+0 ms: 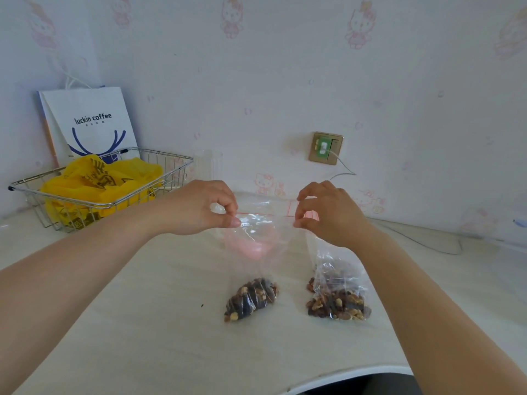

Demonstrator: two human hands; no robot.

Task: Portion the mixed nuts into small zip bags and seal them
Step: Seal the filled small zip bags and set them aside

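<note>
A small clear zip bag (261,238) with a red-lined top hangs between my hands above the table. Mixed nuts (251,299) fill its bottom, which rests on the tabletop. My left hand (199,208) pinches the left end of the zip strip between thumb and forefinger. My right hand (325,212) pinches the right end the same way. To the right lies a crumpled clear bag of mixed nuts (339,295), partly under my right forearm.
A wire basket (171,178) holding a yellow plastic bag (99,183) stands at the back left, before a white paper coffee bag (91,124). A clear cup (207,166) stands by the wall. A wall socket (325,148) feeds a cable (427,243) across the pale table (142,323).
</note>
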